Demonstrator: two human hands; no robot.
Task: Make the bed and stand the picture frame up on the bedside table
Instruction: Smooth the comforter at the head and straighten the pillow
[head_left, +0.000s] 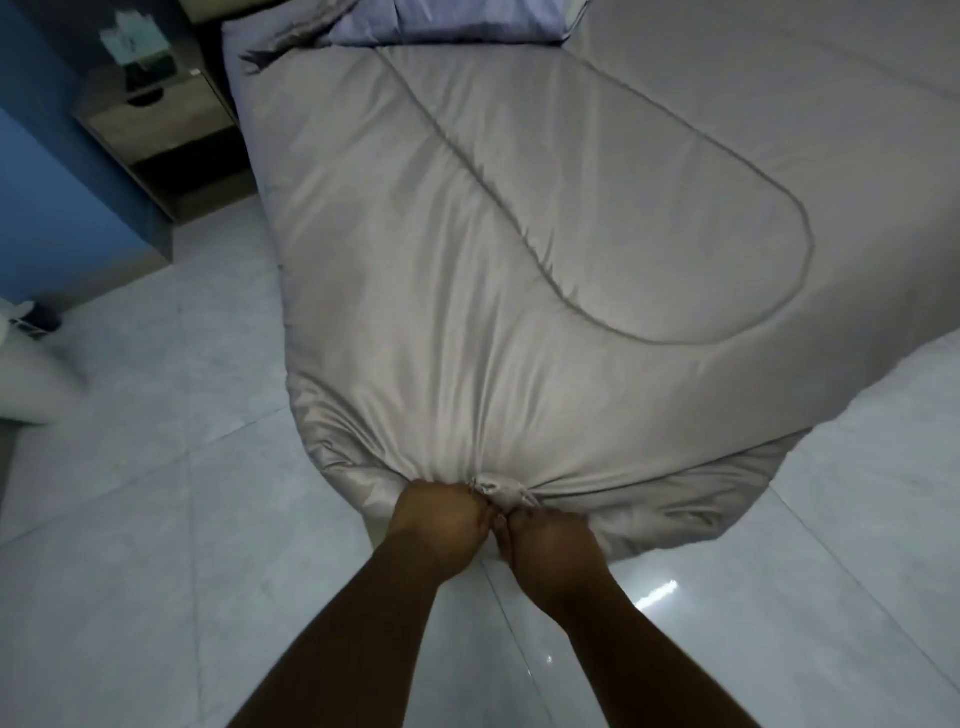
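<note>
Both the left hand (441, 512) and right hand (545, 540) clench bunched fabric at the grey comforter's (519, 234) foot corner, seemingly to pull it taut over the bed.

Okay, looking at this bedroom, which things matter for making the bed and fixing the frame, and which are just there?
Part of the job:
- grey comforter, its near corner bunched in the grip of the left hand and right hand
- pillow at the head
- bedside table; items on top too blurred to identify

Just there:
- blue cabinet
- tiled floor
</note>
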